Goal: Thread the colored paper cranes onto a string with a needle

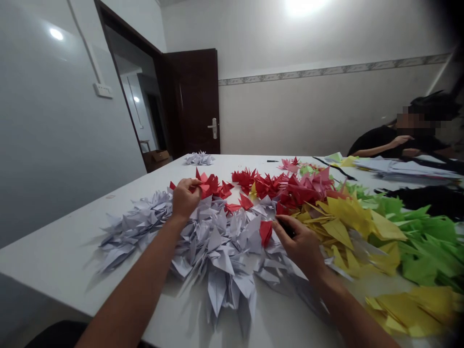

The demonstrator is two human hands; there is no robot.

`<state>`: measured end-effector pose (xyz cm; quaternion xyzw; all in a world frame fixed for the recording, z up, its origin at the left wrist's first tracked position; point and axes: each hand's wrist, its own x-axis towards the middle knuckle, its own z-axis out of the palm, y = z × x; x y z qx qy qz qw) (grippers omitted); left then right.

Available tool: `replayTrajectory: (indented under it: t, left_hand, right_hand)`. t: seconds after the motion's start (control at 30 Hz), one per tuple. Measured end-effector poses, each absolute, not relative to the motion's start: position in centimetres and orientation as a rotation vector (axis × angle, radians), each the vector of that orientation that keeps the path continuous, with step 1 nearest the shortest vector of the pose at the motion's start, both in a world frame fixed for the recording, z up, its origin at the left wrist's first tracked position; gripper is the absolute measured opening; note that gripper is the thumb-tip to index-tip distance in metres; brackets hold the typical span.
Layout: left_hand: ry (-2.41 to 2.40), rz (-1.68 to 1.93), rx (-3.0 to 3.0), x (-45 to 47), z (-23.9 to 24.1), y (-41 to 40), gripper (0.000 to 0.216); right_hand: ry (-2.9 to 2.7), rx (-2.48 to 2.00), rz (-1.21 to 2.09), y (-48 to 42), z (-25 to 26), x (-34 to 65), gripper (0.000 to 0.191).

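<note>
Folded paper cranes cover much of the table. My left hand [186, 197] reaches to the edge of a cluster of red paper cranes [218, 187], its fingers pinched on a red crane there. At the middle, my right hand [300, 241] has its fingers curled, with the tips against a single red paper crane [266, 233] over the white ones. Below and between both hands spreads a large heap of white paper cranes [221, 249]. A few loose red cranes [245, 201] lie on top of that heap. The exact grip of the right fingertips is partly hidden.
To the right are yellow cranes [348, 227], green cranes [427, 241] and a flat yellow stack [416, 309]. Pink cranes [308, 186] lie farther back, and a small white pile [199, 158] at the far edge. Another person [380, 140] sits at the far right behind papers [409, 166].
</note>
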<state>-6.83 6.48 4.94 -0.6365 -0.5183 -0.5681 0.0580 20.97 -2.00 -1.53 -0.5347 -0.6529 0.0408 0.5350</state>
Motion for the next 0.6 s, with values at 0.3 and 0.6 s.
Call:
replayTrajectory:
  t: [0.3, 0.6]
  left_hand:
    - [-1.501, -1.328, -2.202, -7.6, 7.6, 8.3, 0.032]
    - [-1.314, -0.633, -2.785, -2.5, 3.6, 7.8, 0.038]
  right_hand:
    - [-1.599, -1.222, 0.114, -1.9, -1.6, 20.8, 0.029]
    - [-1.650, -1.193, 0.135, -2.1, -1.5, 20.7, 0.026]
